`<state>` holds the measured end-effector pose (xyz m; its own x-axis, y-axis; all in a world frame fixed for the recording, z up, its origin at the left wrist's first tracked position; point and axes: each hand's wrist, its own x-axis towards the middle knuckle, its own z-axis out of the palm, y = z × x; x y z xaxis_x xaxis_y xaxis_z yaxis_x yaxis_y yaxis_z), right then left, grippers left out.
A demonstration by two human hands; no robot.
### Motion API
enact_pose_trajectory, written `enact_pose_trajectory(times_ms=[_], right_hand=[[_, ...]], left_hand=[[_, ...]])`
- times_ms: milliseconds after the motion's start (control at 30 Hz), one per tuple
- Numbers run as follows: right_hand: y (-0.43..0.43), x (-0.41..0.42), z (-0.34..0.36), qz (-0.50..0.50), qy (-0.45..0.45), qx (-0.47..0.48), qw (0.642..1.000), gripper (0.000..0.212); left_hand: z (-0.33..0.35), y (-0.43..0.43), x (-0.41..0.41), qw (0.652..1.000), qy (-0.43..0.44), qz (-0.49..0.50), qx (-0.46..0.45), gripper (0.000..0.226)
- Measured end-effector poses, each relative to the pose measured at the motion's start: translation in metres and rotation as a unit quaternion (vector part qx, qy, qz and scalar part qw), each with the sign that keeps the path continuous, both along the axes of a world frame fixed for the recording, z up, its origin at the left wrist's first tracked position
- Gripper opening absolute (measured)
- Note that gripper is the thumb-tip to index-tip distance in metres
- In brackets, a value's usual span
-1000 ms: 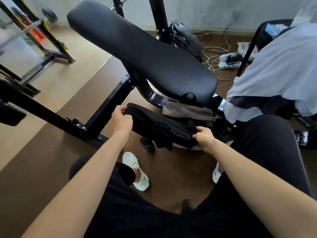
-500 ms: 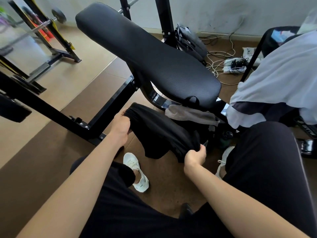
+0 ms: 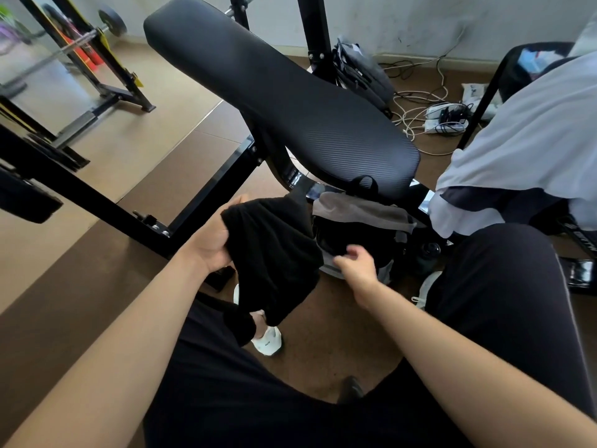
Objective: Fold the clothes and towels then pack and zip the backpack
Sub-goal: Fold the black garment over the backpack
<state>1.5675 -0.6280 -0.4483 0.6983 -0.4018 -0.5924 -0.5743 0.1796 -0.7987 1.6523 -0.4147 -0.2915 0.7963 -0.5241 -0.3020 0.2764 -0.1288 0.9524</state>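
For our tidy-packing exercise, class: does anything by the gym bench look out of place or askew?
Yes. The black garment hangs bunched and unfolded from the left hand alone; the right hand is off it. A grey cloth lies crumpled across the top of the backpack, under the bench, not tucked inside.

garment (image 3: 274, 253): plain black, no print. cloth (image 3: 361, 210): flat grey. backpack (image 3: 352, 239): black, light grey trim low down. bench pad (image 3: 290, 101): black, fine ribbed weave pattern. frame (image 3: 97, 205): gloss black. draped sheet (image 3: 533, 134): pale white-lilac over a dark layer. shoe (image 3: 268, 342): white. trousers (image 3: 500, 286): black. mat (image 3: 80, 286) brown, floor (image 3: 168, 101) tan. cables (image 3: 416, 114) white. rack (image 3: 122, 88): black with yellow and red bits.
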Motion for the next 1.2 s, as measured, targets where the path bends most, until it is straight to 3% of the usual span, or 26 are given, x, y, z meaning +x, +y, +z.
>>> enact_pose_trajectory(times_ms=[100, 233, 300, 367, 433, 533, 733, 833, 933, 1067, 1200], right_hand=[[-0.018, 0.018, 0.037, 0.089, -0.173, -0.014, 0.981, 0.080], [-0.026, 0.039, 0.077, 0.320, -0.253, -0.038, 0.912, 0.110], [-0.023, 0.046, 0.094, 0.396, -0.266, -0.085, 0.875, 0.086], [-0.020, 0.050, 0.109, 0.418, -0.276, -0.170, 0.848, 0.038], [-0.023, 0.048, 0.122, 0.392, -0.272, -0.215, 0.852, 0.016], [-0.029, 0.042, 0.134, 0.341, -0.283, -0.247, 0.862, 0.019], [-0.035, 0.046, 0.146, 0.359, -0.294, -0.338, 0.819, 0.021], [-0.033, 0.045, 0.151, 0.402, -0.266, -0.291, 0.826, 0.022], [-0.031, 0.040, 0.157, 0.421, -0.238, -0.143, 0.864, 0.016], [-0.029, 0.037, 0.161, 0.467, -0.247, -0.113, 0.841, 0.004], [-0.025, 0.035, 0.168, 0.428, -0.239, 0.024, 0.871, 0.013]], left_hand=[[0.004, 0.005, 0.002, 1.000, -0.002, -0.025, -0.007, 0.037], [0.007, 0.009, 0.005, 0.999, 0.008, -0.051, -0.009, 0.037], [0.009, 0.010, 0.007, 0.998, 0.009, -0.065, -0.010, 0.037], [0.010, 0.014, 0.008, 0.998, 0.011, -0.066, -0.006, 0.037], [0.010, 0.021, 0.011, 0.998, 0.011, -0.062, -0.004, 0.036], [0.007, 0.030, 0.017, 0.998, 0.011, -0.066, -0.007, 0.032], [0.000, 0.027, 0.019, 0.998, 0.006, -0.063, 0.020, 0.030], [0.004, 0.018, 0.016, 0.998, -0.022, -0.049, 0.037, 0.036], [0.009, 0.013, 0.015, 0.998, -0.051, -0.018, 0.031, 0.031], [0.013, 0.009, 0.013, 0.998, -0.066, -0.001, 0.025, 0.026], [0.017, 0.009, 0.010, 1.000, -0.024, 0.007, -0.015, 0.027]])
